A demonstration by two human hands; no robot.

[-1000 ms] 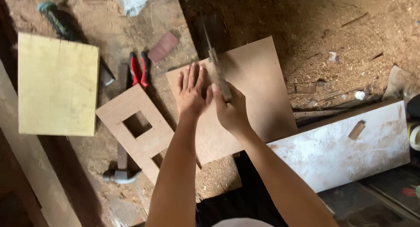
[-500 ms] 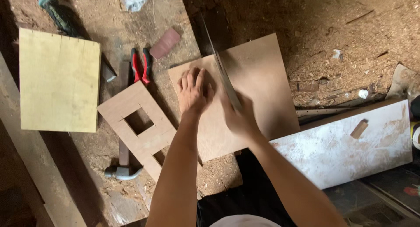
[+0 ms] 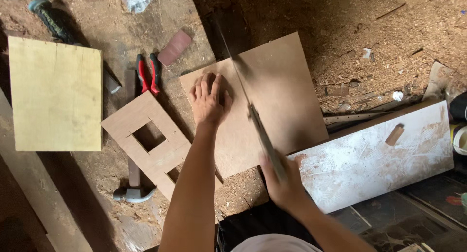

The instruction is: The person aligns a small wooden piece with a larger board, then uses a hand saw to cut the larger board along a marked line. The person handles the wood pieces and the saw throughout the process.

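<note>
The left hand [image 3: 209,101] lay flat, fingers spread, on the brown rectangular plywood sheet [image 3: 277,101] at the middle of the sawdust-covered floor [image 3: 389,33]. The right hand [image 3: 284,186], near and to the right, was wrapped around the handle of a long-bladed handsaw [image 3: 250,111] whose blade crossed the sheet just right of the left hand.

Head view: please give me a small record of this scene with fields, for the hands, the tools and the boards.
left hand: flat on the brown plywood sheet, fingers spread
right hand: grips the handsaw by its handle
handsaw: blade lies across the plywood sheet
frame piece: brown board with a rectangular hole, left of the sheet
hammer: partly under the frame piece
pliers: red handles, above the frame piece
yellow board: far left
white board: right of the sheet
floor: covered with sawdust
</note>
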